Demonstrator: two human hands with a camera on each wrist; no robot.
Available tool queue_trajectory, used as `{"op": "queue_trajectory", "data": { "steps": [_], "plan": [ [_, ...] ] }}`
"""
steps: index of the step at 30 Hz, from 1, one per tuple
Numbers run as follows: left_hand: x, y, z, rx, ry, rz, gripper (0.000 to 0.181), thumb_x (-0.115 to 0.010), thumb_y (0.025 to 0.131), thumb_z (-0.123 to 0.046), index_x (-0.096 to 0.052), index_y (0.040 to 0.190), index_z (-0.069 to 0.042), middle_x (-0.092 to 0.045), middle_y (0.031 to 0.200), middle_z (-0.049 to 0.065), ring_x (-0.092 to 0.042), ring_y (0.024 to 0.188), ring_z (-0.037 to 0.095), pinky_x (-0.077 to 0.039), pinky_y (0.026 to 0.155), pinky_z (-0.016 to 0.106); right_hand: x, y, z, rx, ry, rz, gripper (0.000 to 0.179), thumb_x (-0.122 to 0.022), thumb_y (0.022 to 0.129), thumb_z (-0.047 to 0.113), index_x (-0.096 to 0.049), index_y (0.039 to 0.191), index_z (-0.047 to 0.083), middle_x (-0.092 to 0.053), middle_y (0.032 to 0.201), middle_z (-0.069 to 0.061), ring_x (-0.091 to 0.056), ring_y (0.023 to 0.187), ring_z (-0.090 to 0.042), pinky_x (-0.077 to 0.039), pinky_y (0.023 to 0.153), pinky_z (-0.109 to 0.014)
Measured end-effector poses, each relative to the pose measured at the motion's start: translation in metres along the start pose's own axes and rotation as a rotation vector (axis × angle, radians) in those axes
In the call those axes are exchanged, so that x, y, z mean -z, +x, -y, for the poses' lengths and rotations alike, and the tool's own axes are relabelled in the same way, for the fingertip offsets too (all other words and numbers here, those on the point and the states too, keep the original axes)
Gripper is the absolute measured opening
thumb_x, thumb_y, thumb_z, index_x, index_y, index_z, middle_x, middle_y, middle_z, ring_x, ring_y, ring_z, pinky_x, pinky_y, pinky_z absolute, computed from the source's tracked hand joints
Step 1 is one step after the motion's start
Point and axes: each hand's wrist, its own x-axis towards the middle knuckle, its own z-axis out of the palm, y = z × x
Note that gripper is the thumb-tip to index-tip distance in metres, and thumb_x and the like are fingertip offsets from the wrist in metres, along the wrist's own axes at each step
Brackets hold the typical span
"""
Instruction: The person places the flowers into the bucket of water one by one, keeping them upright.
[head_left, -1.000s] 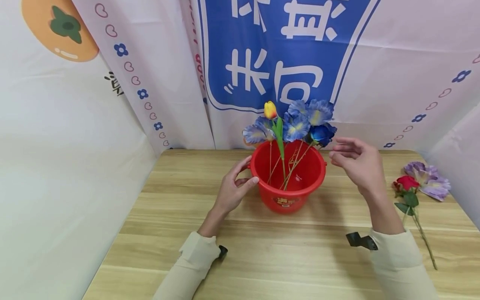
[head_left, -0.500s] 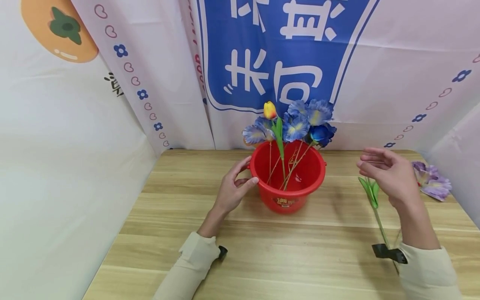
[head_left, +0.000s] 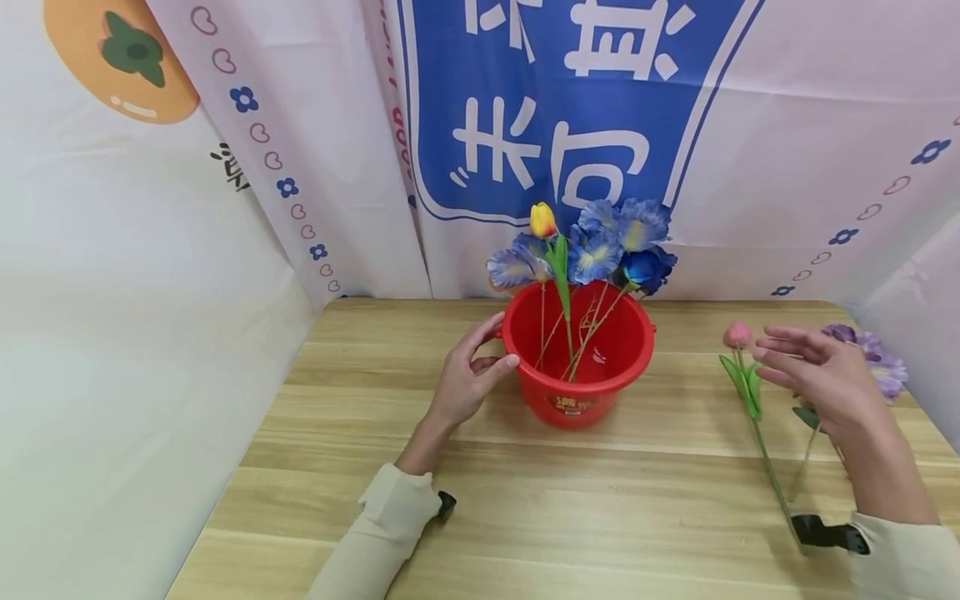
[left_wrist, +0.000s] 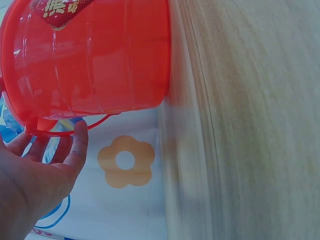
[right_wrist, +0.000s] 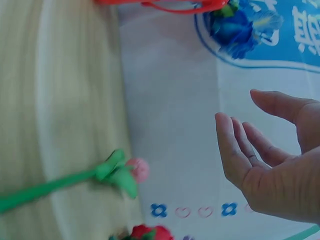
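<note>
My left hand (head_left: 468,383) holds the red plastic bucket (head_left: 540,396) at its left rim, thumb at the front. In the left wrist view its fingers curve at the rim beside the bucket's thin handle (left_wrist: 102,121). Inside the bucket stand a yellow-orange tulip (head_left: 542,220), several ruffled blue flowers (head_left: 594,254) and a dark blue rose (head_left: 647,269), their stems leaning. My right hand (head_left: 825,375) hovers over the right side with fingers loosely bent and nothing in them. Just left of it lies a pink tulip (head_left: 738,334) with green leaves.
A purple flower (head_left: 883,367) lies at the right, partly behind my right hand. A red rose (right_wrist: 152,232) shows at the bottom of the right wrist view. Behind the wooden table (head_left: 360,433) hangs a printed cloth (head_left: 360,167).
My right hand has moved right, away from the bucket, uncovering the pink tulip and now covering the red rose in the head view. My left hand and the bucket stay in place.
</note>
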Motion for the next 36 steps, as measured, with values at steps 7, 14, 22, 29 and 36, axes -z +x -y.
{"op": "queue_trajectory", "data": {
  "steps": [7,14,22,29,36],
  "plan": [
    [0.000,0.000,0.000,0.009,0.004,-0.001,0.066,-0.076,0.100,-0.014,-0.051,0.160,-0.018,-0.060,0.154,0.008,-0.057,0.141,0.031,-0.064,0.100,0.040,0.027,0.001,-0.017,-0.098,-0.066,0.044,0.035,-0.065,0.104,-0.001,-0.073,0.113,0.032,-0.075,0.109,0.018,-0.078,0.095,-0.004,-0.065,0.083,-0.023],
    [0.000,0.001,0.000,0.006,0.002,-0.003,0.066,-0.075,0.100,-0.014,-0.051,0.160,-0.018,-0.059,0.155,0.007,-0.057,0.142,0.031,-0.064,0.100,0.041,0.043,0.001,-0.029,-0.189,-0.378,0.037,0.023,-0.068,0.107,0.019,-0.062,0.119,0.038,-0.073,0.105,0.031,-0.078,0.093,0.001,-0.062,0.081,-0.016],
    [0.000,0.000,-0.001,0.006,0.000,0.001,0.066,-0.076,0.100,-0.016,-0.051,0.161,-0.018,-0.059,0.155,0.008,-0.058,0.142,0.031,-0.064,0.100,0.047,0.045,0.000,-0.041,-0.252,-0.522,0.063,0.082,-0.067,0.108,0.026,-0.023,0.159,-0.020,-0.064,0.100,0.038,-0.074,0.094,0.007,-0.065,0.085,-0.023],
    [-0.001,0.000,-0.002,0.012,-0.003,0.003,0.066,-0.076,0.100,-0.015,-0.050,0.161,-0.019,-0.059,0.155,0.007,-0.057,0.142,0.031,-0.064,0.100,0.038,0.045,0.000,-0.051,-0.266,-0.494,0.070,0.085,-0.072,0.105,0.022,-0.023,0.159,-0.021,-0.064,0.101,0.039,-0.076,0.093,0.003,-0.066,0.085,-0.029],
    [0.000,0.001,0.000,0.008,-0.008,0.006,0.065,-0.075,0.100,-0.013,-0.051,0.160,-0.018,-0.058,0.156,0.008,-0.057,0.142,0.032,-0.064,0.100,0.043,0.046,0.005,-0.058,-0.301,-0.452,0.090,0.078,-0.069,0.104,0.006,-0.020,0.157,-0.024,-0.071,0.098,0.027,-0.076,0.089,0.001,-0.067,0.083,-0.030]
  ]
}}
